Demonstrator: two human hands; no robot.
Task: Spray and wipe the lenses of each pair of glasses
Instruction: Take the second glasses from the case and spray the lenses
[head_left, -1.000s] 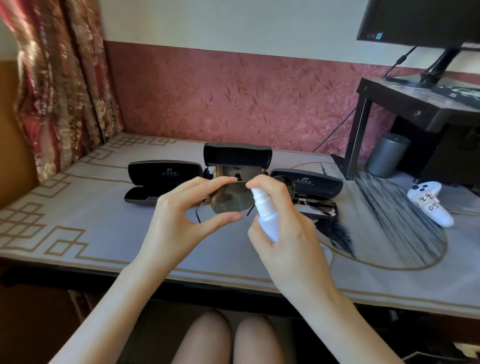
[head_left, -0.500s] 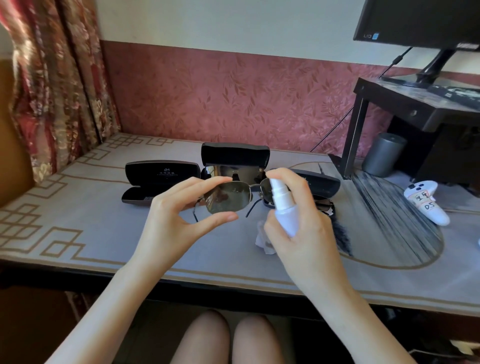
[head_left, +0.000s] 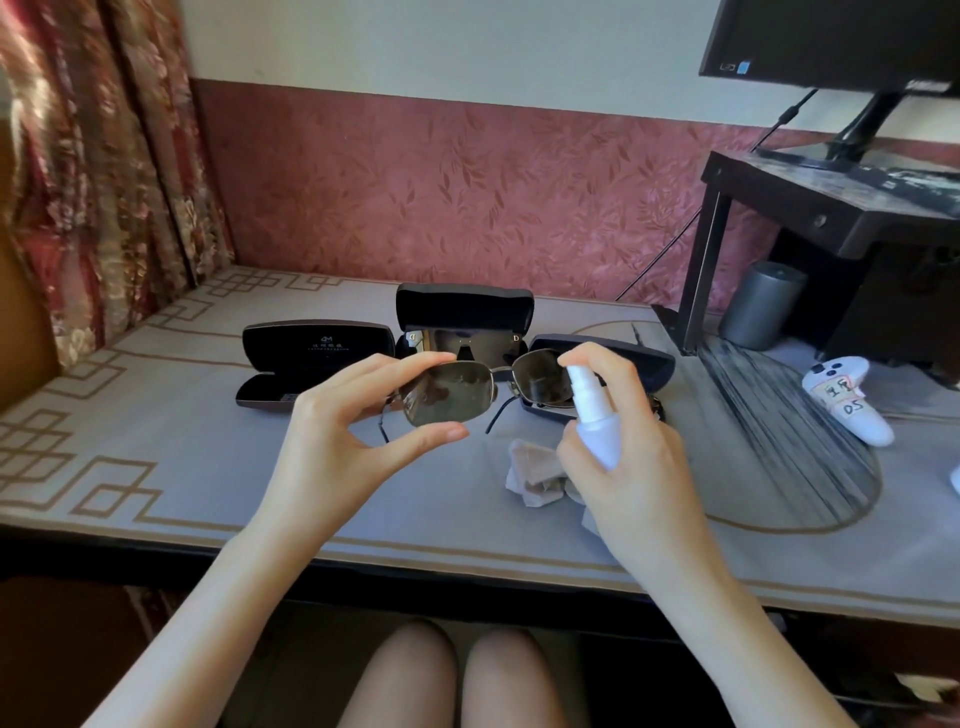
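Far left of frame: patterned red curtain (head_left: 98, 156) hangs beside the surface (head_left: 156, 467), which has a grey cover w/ brown key-pattern border.
Left case: black glasses case (head_left: 311, 358) lies open left of centre; nothing seen inside.
Left hand: left hand (head_left: 337, 447) at centre-left, held above the surface, thumb and fingers pinching the left lens of the sunglasses (head_left: 488, 387); grasp is closed on the frame edge.
Sunglasses: dark-tinted, thin metal frame, held up in the air at centre, lenses facing the camera, roughly level; temple arms hang behind/below.
Middle case: second black case (head_left: 465, 312) stands open behind the sunglasses w/ another dark pair (head_left: 462, 340) inside, a "D" at each end of its front.
Cloth: crumpled pale cloth (head_left: 537, 470) lies on the surface just below centre, between the two hands, partly hidden by the right one.
Right hand: right hand (head_left: 623, 457) wrapped round a white spray bottle (head_left: 595, 415), index finger on top of the nozzle, nozzle just in front of the right lens.
Right case: third dark case (head_left: 639, 358) open behind the right hand; contents mostly hidden.
Right side: grey cylinder (head_left: 763, 304) under a dark stand (head_left: 831, 197); white controller (head_left: 844, 397) w/ handwritten labels lies near the frame's right edge.
Upper right: monitor (head_left: 841, 41) on the stand.
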